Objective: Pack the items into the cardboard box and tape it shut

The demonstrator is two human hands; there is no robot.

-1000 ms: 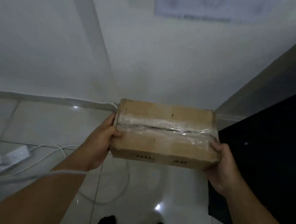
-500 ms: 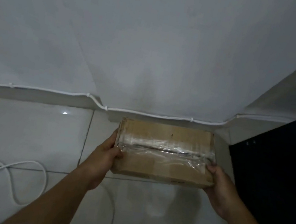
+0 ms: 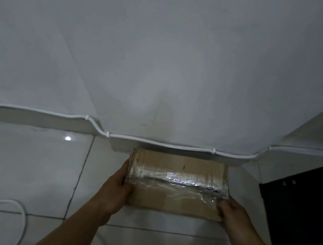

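The brown cardboard box [image 3: 174, 199] lies low at the foot of the white wall, its flaps closed and its top seam covered by crinkled clear tape [image 3: 179, 180]. My left hand [image 3: 119, 187] grips the box's left end, fingers wrapped over the top edge. At the right end my right hand [image 3: 232, 215] clasps the near corner. I cannot tell whether the box touches the tiled floor or hangs just above it. What is inside the box is hidden.
A white cable [image 3: 153, 142] is clipped along the skirting behind the box. A loose white cord [image 3: 8, 204] loops on the tiles at the lower left. A dark panel [image 3: 304, 223] stands close at the right.
Both hands have carried the box down and forward, from chest height to the base of the wall. The view has tilted downward and my feet have left the frame.
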